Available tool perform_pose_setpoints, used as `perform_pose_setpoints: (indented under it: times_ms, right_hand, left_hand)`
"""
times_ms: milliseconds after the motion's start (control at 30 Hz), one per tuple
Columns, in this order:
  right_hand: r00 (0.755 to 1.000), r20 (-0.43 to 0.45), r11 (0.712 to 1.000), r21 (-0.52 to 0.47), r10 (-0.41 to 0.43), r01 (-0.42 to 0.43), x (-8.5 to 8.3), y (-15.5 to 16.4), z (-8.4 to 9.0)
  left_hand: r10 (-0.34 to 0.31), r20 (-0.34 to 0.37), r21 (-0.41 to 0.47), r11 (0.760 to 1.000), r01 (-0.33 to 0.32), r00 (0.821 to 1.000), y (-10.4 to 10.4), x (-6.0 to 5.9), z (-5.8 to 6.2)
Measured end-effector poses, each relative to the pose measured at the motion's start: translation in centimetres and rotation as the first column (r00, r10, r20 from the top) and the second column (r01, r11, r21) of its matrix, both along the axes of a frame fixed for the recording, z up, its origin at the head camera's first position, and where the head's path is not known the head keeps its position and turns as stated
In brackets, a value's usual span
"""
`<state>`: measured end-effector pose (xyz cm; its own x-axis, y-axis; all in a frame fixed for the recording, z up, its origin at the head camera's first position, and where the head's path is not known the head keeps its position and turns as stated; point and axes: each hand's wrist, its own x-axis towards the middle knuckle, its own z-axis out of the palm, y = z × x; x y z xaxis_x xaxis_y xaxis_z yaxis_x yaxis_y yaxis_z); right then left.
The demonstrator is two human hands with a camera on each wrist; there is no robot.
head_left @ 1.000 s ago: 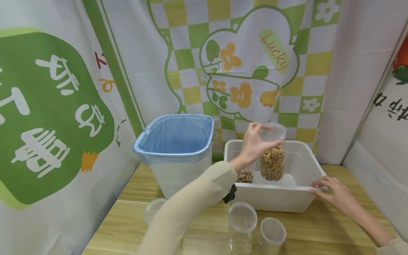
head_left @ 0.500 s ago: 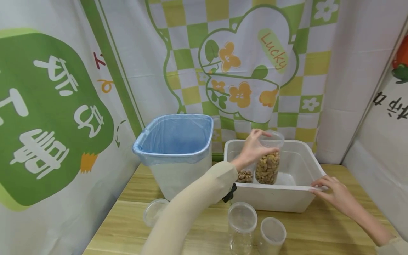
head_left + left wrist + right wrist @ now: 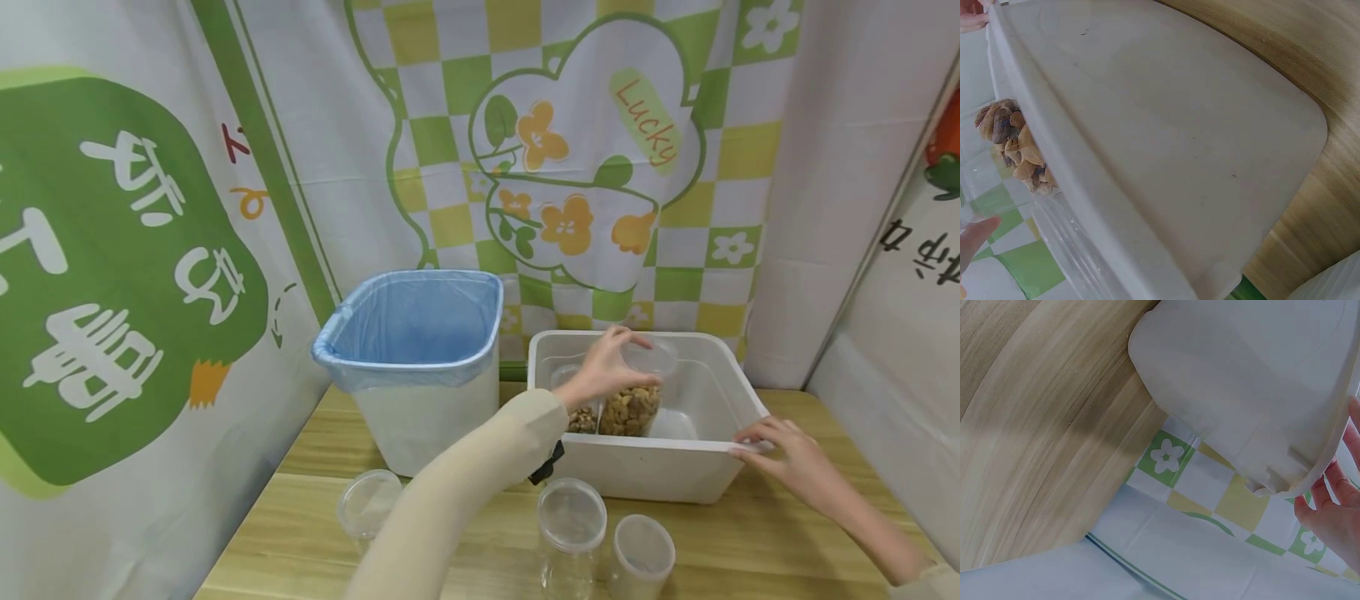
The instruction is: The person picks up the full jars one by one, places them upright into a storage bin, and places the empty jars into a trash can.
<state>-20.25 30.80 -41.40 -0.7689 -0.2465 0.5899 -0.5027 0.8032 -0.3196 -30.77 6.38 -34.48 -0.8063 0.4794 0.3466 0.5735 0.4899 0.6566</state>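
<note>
My left hand (image 3: 606, 367) holds a clear plastic jar (image 3: 632, 412) of tan nuts near its top, thumb on one side and fingers on the other. The jar is inside a white tub (image 3: 645, 471), its lower part hidden behind the front wall. Close on its left in the tub is another clear container of brown nuts (image 3: 581, 419), partly covered by my left wrist. In the left wrist view, nuts (image 3: 1013, 147) show past the tub's rim. My right hand (image 3: 783, 450) grips the tub's right front corner, thumb outside the rim in the right wrist view.
A white bin (image 3: 427, 425) with a blue liner stands left of the tub. Nearer on the wooden table are a tall clear lidded jar (image 3: 572, 525), a smaller lidded jar (image 3: 642, 550) and a clear container (image 3: 367, 504) beside my left sleeve. Printed curtains hang behind.
My left hand has lowered the jar of nuts deeper into the tub, beside the other nut container. My right hand has stayed on the tub's corner.
</note>
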Motion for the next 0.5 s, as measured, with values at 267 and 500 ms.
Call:
perform_pose_setpoints:
  times_ms: [267,500]
  right_hand:
    - [1.000,-0.024,1.000,0.006,0.003,-0.003,0.0,0.0,-0.1]
    - [1.000,0.016,1.000,-0.017,0.009,-0.009,0.0,0.0,0.0]
  left_hand:
    - [-0.042,0.034,-0.098,0.994,0.045,0.999,0.0,0.2,-1.2]
    - [-0.081,0.046,-0.164,0.982,0.088,0.996,-0.2,0.4,-2.1]
